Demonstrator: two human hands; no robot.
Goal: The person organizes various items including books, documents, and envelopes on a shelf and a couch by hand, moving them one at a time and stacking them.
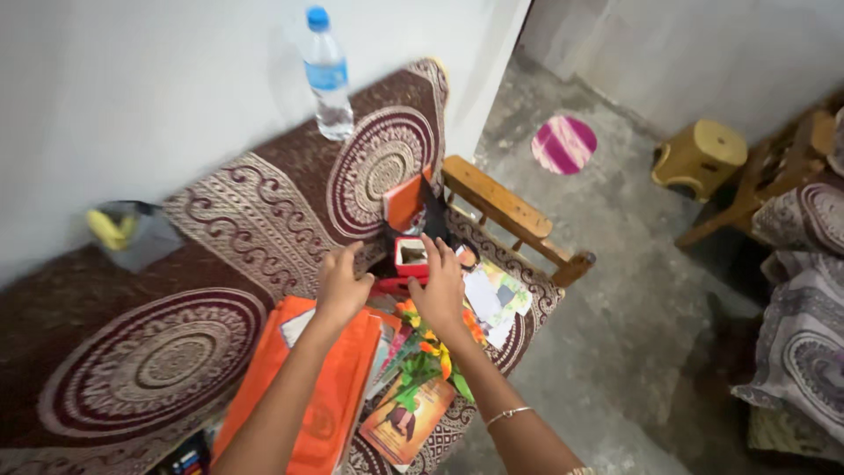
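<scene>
My left hand [341,283] and my right hand [440,286] reach forward over a pile of things on a patterned maroon sofa seat [220,255]. Both hands have fingers spread, close to a small red box [410,256] that stands open; the right fingertips touch its edge. Behind the box stands an orange card or booklet [404,200] with something black beside it. Under my left forearm lies an orange cloth folder [330,387]. Orange and yellow artificial flowers [426,347] lie under my right wrist, next to a printed picture card [404,422].
A plastic water bottle [327,75] stands on the sofa back against the white wall. A grey pouch with something yellow [127,233] lies to the left. A wooden armrest [510,211], loose papers [492,295], a pink round mat [563,144], a yellow stool [699,157] on the concrete floor.
</scene>
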